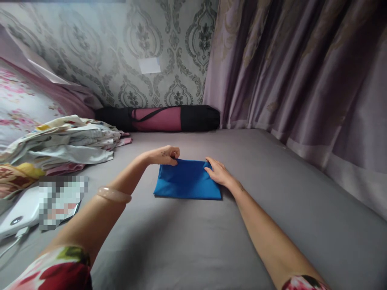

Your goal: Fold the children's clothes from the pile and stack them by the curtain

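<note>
1. On the grey bed, roughly in the middle of the sheet, lies a folded blue cloth, flat and squared off, with both hands at its far edge
2. Her left hand is curled at the cloth's far left corner, fingers pinched closed on the fabric edge; a pale bangle sits on that forearm
3. Her right hand rests at the far right corner, fingers loose and spread flat on the cloth, pressing rather than gripping
4. Off to the left, a pile of folded floral linens sits near the bed's edge, well apart from the blue cloth, with a floral pillow behind it
5. Against the patterned wallpaper at the head of the bed lies a rolled mat in a black and pink bag
6. Mauve curtains hang along the right side, touching the mattress
7. A white device with a cable lies at the near left, beside a blurred-out patch
</note>
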Motion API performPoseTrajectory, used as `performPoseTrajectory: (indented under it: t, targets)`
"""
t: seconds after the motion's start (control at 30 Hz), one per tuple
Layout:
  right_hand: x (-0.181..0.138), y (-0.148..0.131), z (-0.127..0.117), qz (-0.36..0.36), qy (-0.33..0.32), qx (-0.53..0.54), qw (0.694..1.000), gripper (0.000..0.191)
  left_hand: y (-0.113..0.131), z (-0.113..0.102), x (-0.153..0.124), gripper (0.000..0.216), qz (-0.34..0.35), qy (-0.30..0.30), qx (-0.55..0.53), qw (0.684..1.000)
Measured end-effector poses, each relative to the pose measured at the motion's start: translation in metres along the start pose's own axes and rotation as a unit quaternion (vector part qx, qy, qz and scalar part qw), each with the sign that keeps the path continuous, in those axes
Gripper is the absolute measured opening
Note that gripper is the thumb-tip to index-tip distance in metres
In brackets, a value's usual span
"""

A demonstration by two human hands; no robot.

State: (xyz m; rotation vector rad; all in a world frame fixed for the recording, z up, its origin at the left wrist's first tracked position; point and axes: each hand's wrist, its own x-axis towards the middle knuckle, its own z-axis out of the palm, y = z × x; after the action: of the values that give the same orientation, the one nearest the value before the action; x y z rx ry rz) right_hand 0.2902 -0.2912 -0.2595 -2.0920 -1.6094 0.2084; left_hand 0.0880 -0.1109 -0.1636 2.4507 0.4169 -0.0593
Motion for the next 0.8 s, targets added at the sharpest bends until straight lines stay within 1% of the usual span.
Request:
performPoseTrajectory:
  t: [0.1, 0.23, 0.27, 0.33, 0.43, 0.5, 0.6, 0.67, 0.73, 0.8]
  targets:
    - [0.002, 0.003, -0.015, -0.025, -0.006, 0.036, 0.999, 0.054, 0.027, -0.002, -0.020, 0.016, 0.057, 0.028, 0.024, 0.998]
    - [-0.003, -0.005, -0.048, -0.065, -0.021, 0.075, 0.995, 0.060, 0.062, -0.005, -0.050, 0.009, 0.104, 0.053, 0.080, 0.990]
    - [-0.006, -0.009, -0.058, -0.070, -0.035, 0.091, 0.993, 0.059, 0.069, -0.007, -0.057, 0.009, 0.109, 0.055, 0.090, 0.988]
    - [-0.012, -0.017, -0.076, -0.072, -0.083, 0.132, 0.985, 0.052, 0.078, -0.010, -0.070, 0.009, 0.111, 0.052, 0.103, 0.987]
    - [-0.023, -0.029, -0.102, -0.065, -0.178, 0.180, 0.965, 0.032, 0.078, -0.015, -0.085, 0.012, 0.097, 0.053, 0.098, 0.989]
    - [-0.032, -0.038, -0.119, -0.058, -0.208, 0.186, 0.958, 0.023, 0.074, -0.018, -0.093, 0.019, 0.081, 0.060, 0.072, 0.992]
    - [-0.045, -0.052, -0.142, -0.067, -0.202, 0.191, 0.958, 0.027, 0.069, -0.022, -0.101, 0.035, 0.043, 0.055, 0.004, 0.998]
    - [-0.052, -0.059, -0.153, -0.076, -0.190, 0.205, 0.957, 0.031, 0.066, -0.025, -0.104, 0.042, 0.015, 0.027, -0.038, 0.999]
    - [-0.055, -0.061, -0.158, -0.068, -0.191, 0.223, 0.953, 0.035, 0.063, -0.027, -0.105, 0.041, -0.008, -0.016, -0.073, 0.997]
    - [-0.053, -0.057, -0.155, -0.049, -0.206, 0.247, 0.946, 0.039, 0.057, -0.029, -0.102, 0.033, -0.024, -0.059, -0.097, 0.993]
